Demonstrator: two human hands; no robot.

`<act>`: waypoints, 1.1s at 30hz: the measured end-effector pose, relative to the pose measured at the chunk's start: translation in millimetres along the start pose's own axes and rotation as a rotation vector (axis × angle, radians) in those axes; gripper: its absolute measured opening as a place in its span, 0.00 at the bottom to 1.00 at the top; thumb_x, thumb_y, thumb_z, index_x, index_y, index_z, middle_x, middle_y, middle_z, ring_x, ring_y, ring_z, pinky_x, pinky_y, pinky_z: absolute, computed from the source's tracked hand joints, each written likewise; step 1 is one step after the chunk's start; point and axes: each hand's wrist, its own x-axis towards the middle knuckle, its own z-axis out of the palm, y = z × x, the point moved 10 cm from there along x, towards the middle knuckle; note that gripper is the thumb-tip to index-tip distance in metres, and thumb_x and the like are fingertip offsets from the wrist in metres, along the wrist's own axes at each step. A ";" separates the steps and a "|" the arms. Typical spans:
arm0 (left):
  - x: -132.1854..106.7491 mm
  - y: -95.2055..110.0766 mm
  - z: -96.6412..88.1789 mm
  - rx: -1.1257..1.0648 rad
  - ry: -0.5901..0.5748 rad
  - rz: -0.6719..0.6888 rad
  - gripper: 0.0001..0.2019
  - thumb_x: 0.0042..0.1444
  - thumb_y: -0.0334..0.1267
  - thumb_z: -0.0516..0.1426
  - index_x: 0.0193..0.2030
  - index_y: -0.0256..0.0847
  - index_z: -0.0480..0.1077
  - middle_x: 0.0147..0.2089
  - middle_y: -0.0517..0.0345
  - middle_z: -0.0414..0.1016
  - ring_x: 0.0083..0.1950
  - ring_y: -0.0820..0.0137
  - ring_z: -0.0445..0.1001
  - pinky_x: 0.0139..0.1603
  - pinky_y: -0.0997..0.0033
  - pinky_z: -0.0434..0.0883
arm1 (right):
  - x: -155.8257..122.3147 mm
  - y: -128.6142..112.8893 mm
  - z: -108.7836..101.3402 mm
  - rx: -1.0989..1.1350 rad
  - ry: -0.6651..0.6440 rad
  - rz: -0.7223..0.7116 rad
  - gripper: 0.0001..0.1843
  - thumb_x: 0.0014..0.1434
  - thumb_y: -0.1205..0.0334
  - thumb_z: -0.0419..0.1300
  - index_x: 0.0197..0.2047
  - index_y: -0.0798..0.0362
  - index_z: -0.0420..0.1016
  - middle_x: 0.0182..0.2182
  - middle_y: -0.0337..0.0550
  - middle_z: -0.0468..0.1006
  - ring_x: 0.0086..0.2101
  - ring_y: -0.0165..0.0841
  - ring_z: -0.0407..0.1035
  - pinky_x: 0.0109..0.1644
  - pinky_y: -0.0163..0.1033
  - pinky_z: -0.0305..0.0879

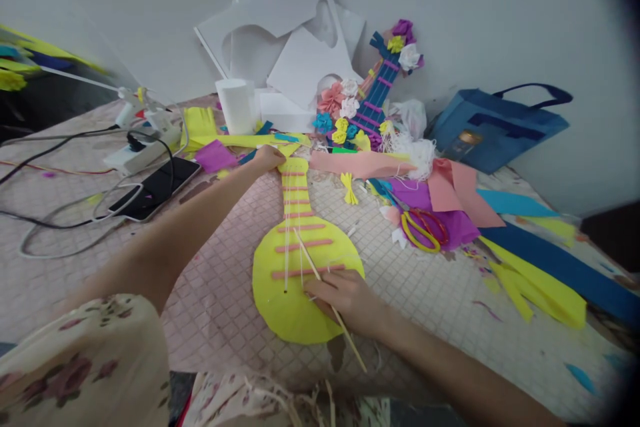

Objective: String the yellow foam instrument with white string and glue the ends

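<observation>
A yellow paper lute (285, 320) with a round body lies on the table, its neck pointing away from me. Pink strips cross its neck and body, and thin white strings (287, 247) run lengthwise over them. At the top of the neck, my left hand (269, 159) is closed on the lute's head end. My right hand (350, 300) rests over the right side of the round body. A thin wooden stick (353, 343) passes through its fingers, slanting across the lute. The fingertips are close to a white string; whether they pinch it, I cannot tell.
A decorated blue paper guitar (377, 97) leans on the wall among paper flowers. Yellow-handled scissors (420, 232) and coloured paper lie right. A blue bag (495, 130) stands farther back. At left are a phone (155, 190), a power strip (137, 155) and cables. White boards (273, 7) stand behind.
</observation>
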 end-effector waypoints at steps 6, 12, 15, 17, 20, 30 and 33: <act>-9.3 12.5 -10.0 0.128 0.114 0.100 0.10 0.53 0.34 0.58 0.41 0.32 0.75 0.41 0.49 0.76 0.46 0.61 0.73 0.46 0.68 0.69 | -3.2 3.8 7.4 0.027 0.008 0.012 0.09 0.64 0.68 0.50 0.38 0.54 0.71 0.25 0.39 0.74 0.28 0.28 0.68 0.33 0.33 0.60; -59.5 26.0 -28.8 0.208 0.172 0.302 0.23 0.50 0.37 0.58 0.54 0.35 0.68 0.56 0.44 0.68 0.49 0.61 0.71 0.51 0.64 0.67 | -3.1 6.8 4.2 0.078 0.035 0.043 0.08 0.63 0.66 0.51 0.40 0.54 0.72 0.27 0.41 0.76 0.29 0.30 0.71 0.34 0.34 0.63; -110.2 39.1 -30.0 0.251 0.163 0.506 0.20 0.54 0.39 0.56 0.53 0.36 0.68 0.54 0.45 0.70 0.49 0.61 0.71 0.50 0.63 0.68 | -3.6 12.7 3.8 0.159 0.029 0.097 0.08 0.63 0.67 0.52 0.41 0.54 0.72 0.30 0.42 0.78 0.30 0.29 0.72 0.36 0.34 0.65; -143.5 44.5 -25.4 0.255 0.121 0.577 0.15 0.55 0.39 0.55 0.47 0.36 0.71 0.48 0.47 0.74 0.45 0.62 0.73 0.46 0.65 0.69 | -4.8 18.1 4.8 0.247 0.022 0.142 0.09 0.61 0.69 0.53 0.43 0.53 0.71 0.33 0.42 0.79 0.32 0.28 0.73 0.37 0.33 0.66; -186.3 54.0 -17.3 0.198 0.055 0.647 0.09 0.56 0.37 0.55 0.40 0.37 0.73 0.38 0.53 0.76 0.36 0.68 0.73 0.38 0.70 0.70 | -6.6 24.1 4.0 0.351 0.034 0.186 0.12 0.59 0.71 0.54 0.45 0.53 0.71 0.35 0.42 0.80 0.32 0.27 0.73 0.36 0.30 0.66; -284.4 81.9 34.8 0.025 -0.434 1.141 0.08 0.62 0.32 0.53 0.45 0.37 0.70 0.48 0.48 0.74 0.52 0.68 0.71 0.52 0.69 0.69 | -6.7 24.4 1.6 0.362 0.046 0.166 0.11 0.58 0.71 0.55 0.43 0.54 0.74 0.34 0.43 0.79 0.31 0.27 0.73 0.36 0.30 0.67; -294.4 83.0 41.8 0.110 -0.423 1.197 0.08 0.63 0.32 0.51 0.45 0.38 0.70 0.44 0.50 0.76 0.48 0.68 0.72 0.50 0.69 0.70 | -6.1 24.3 1.0 0.363 0.035 0.159 0.10 0.58 0.71 0.55 0.42 0.54 0.73 0.33 0.43 0.79 0.31 0.27 0.73 0.35 0.30 0.67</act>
